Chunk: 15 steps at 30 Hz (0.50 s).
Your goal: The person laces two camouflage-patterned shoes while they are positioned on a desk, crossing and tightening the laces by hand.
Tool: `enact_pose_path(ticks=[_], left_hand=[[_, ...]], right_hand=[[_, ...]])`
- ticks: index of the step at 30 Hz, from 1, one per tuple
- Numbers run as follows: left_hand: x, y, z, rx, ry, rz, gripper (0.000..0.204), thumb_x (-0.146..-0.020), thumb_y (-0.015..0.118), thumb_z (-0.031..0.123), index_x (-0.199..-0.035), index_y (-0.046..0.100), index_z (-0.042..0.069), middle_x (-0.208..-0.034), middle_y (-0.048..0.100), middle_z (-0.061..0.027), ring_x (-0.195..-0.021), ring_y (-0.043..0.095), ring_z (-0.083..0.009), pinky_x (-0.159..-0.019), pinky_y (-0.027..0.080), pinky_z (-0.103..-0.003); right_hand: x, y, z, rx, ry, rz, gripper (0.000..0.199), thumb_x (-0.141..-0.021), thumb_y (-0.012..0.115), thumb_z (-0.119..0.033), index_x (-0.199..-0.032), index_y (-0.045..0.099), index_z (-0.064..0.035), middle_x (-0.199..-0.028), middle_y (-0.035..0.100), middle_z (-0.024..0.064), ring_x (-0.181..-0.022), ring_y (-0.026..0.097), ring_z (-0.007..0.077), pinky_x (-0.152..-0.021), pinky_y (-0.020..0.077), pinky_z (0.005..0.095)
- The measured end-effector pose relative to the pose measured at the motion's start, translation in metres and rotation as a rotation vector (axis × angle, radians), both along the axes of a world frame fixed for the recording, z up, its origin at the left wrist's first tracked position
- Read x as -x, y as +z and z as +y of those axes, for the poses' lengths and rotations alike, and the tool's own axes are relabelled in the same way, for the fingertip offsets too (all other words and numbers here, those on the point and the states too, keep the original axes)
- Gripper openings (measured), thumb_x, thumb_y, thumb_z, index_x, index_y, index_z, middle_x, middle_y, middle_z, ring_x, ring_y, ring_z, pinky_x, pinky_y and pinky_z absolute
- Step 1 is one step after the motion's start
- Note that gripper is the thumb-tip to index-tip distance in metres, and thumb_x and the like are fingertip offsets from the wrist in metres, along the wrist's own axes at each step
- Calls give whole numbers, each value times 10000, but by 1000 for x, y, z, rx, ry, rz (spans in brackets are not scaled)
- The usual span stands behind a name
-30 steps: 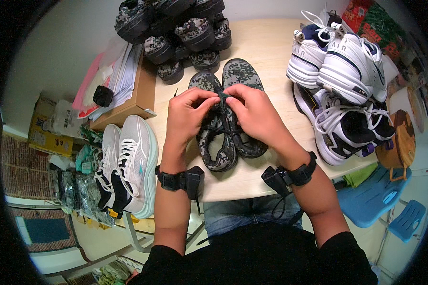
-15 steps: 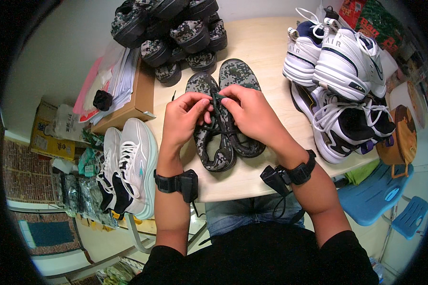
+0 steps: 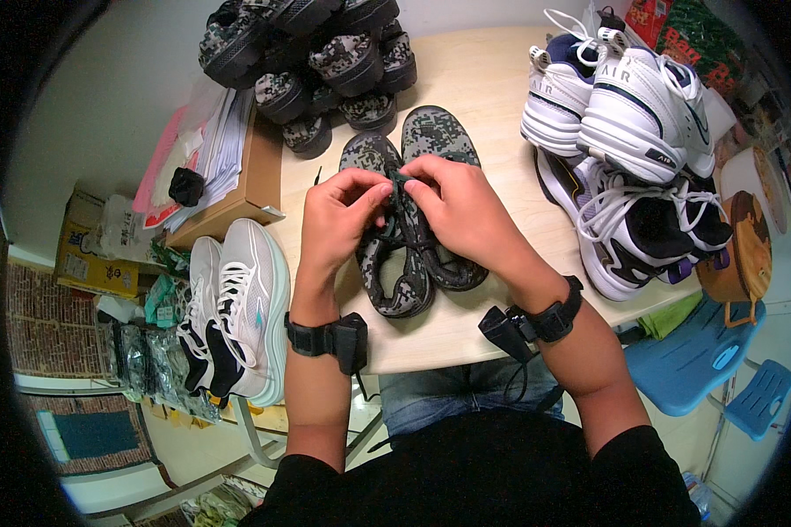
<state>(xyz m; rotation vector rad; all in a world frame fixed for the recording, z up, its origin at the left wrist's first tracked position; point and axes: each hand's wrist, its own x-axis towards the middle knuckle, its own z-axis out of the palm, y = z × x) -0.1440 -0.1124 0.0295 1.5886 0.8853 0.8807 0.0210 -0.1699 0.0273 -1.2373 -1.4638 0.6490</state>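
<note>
The camouflage shoes (image 3: pixel 412 211) (dark-laced) are mottled grey and black.

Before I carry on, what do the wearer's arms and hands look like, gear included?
The left hand and right hand are ungloved. Each wrist has a black strap carrying a boxy black module with a thin dark cable. The sleeves are short and black.

Left grip (image 3: pixel 338 220), right grip (image 3: pixel 461 206) over camouflage shoes (image 3: pixel 439 133) on pale table (image 3: pixel 466 66)

Black shirt (image 3: pixel 475 474) (plus black wristbands (image 3: pixel 555 324))
</note>
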Motion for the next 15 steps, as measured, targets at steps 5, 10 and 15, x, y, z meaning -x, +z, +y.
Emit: enact_pose_path(ticks=[5, 10, 15], left_hand=[[-1, 2, -1, -2, 28, 26, 87, -835, 656, 68, -839, 620, -12, -702, 600, -23, -565, 531, -68, -503, 428, -194], [-1, 5, -1, 48, -5, 62, 78, -832, 657, 69, -848, 624, 0, -710, 603, -18, -582, 538, -64, -529, 437, -197], [0, 1, -1, -22, 64, 19, 90, -848, 638, 79, -905, 636, 9, -751, 617, -14, -619, 550, -62, -538, 441, -200]], right_hand=[[-5, 1, 1, 81, 49, 49, 175, -844, 542, -97, -938, 613, 32, -843, 633, 225, -778, 627, 363, -694, 494, 391], [-11, 0, 5, 279, 160, 197, 160, -842, 538, -80, -931, 614, 28, -823, 630, 220, -748, 629, 357, -685, 496, 383], [-5, -9, 7, 74, 57, 39, 110, -848, 545, -69, -877, 586, 29, -768, 624, 203, -717, 609, 371, -671, 484, 380]])
